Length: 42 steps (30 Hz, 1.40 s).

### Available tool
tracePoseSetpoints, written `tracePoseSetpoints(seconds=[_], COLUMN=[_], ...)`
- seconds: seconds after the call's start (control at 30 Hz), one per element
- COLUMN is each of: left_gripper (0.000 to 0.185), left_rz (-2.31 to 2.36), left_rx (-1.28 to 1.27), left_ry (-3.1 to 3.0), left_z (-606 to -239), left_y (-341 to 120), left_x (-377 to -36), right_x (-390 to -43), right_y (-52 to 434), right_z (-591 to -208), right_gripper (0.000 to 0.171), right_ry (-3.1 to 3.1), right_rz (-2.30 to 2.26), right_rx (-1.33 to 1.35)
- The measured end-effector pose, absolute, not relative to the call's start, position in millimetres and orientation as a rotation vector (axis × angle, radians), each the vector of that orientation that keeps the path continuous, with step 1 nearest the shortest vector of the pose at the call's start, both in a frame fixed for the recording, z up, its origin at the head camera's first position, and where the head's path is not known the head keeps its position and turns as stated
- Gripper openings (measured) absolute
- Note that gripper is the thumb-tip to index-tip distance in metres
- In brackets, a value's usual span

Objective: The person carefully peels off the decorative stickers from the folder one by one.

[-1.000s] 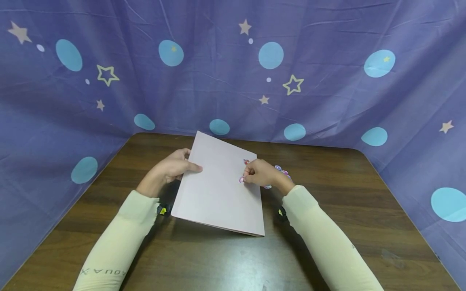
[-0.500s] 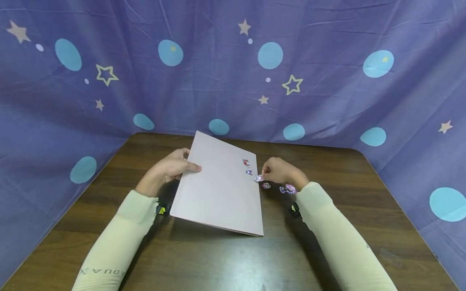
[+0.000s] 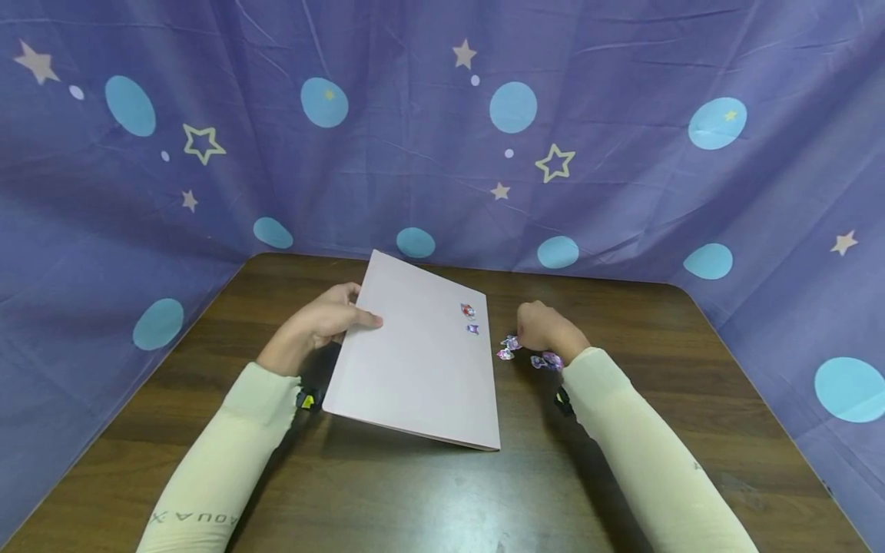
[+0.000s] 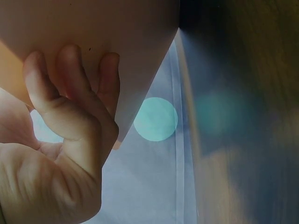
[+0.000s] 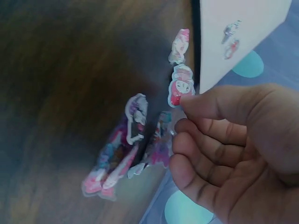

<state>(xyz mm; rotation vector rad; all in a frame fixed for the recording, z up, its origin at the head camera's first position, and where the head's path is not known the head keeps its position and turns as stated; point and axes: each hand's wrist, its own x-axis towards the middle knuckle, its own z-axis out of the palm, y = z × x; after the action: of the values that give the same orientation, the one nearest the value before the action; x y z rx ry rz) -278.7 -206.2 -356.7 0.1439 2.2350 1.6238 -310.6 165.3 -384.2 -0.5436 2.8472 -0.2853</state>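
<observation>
A pale pink card (image 3: 415, 361) is tilted up off the brown table (image 3: 429, 491). My left hand (image 3: 325, 319) grips its left edge, thumb on top and fingers (image 4: 70, 93) underneath against the card (image 4: 117, 37). Two small stickers (image 3: 470, 319) sit on the card near its right edge. My right hand (image 3: 546, 330) is on the table just right of the card, fingers curled, pinching a small sticker (image 3: 510, 342) with a red figure (image 5: 180, 88) at its fingertips. More loose stickers (image 3: 546, 359) lie beside that hand, in a pile (image 5: 121, 158) on the wood.
A purple cloth (image 3: 415, 153) with blue dots and stars hangs behind and on both sides of the table. Another single sticker (image 3: 505, 354) lies between the card and the pile. Both forearms wear cream sleeves.
My right hand left the card, where a second sticker now stays, and moved right to the loose stickers on the table. The left hand and card have not moved.
</observation>
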Motion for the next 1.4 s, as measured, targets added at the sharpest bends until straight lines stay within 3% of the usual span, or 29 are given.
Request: tracePoseSetpoints(seconds=[0.13, 0.37, 0.6, 0.83, 1.0, 1.4], left_gripper=[0.064, 0.066, 0.065, 0.064, 0.064, 0.063], left_rz=[1.63, 1.634, 1.64, 1.634, 1.636, 1.634], left_rx=[0.148, 0.132, 0.135, 0.142, 0.139, 0.142], left_ry=[2.222, 2.205, 2.204, 2.202, 2.202, 2.202], left_z=[-356.6, -356.4, -356.4, -356.7, -356.6, -355.9], left_y=[-205.8, -206.1, -207.6, -207.4, -207.3, -206.9], left_x=[-278.3, -278.4, -278.4, -278.5, -278.6, -278.0], right_x=[-311.0, -309.2, -310.0, -310.7, -312.6, -316.6], right_y=[163.4, 156.1, 138.6, 118.5, 110.5, 106.3], right_z=[-388.3, -385.7, -387.9, -390.7, -392.5, -395.4], right_gripper=[0.015, 0.026, 0.018, 0.028, 0.036, 0.033], right_ry=[2.88, 2.951, 2.968, 2.97, 2.974, 2.957], right_rz=[-0.238, -0.302, -0.509, -0.568, -0.54, -0.53], right_rx=[-0.482, -0.563, -0.722, -0.779, -0.775, -0.724])
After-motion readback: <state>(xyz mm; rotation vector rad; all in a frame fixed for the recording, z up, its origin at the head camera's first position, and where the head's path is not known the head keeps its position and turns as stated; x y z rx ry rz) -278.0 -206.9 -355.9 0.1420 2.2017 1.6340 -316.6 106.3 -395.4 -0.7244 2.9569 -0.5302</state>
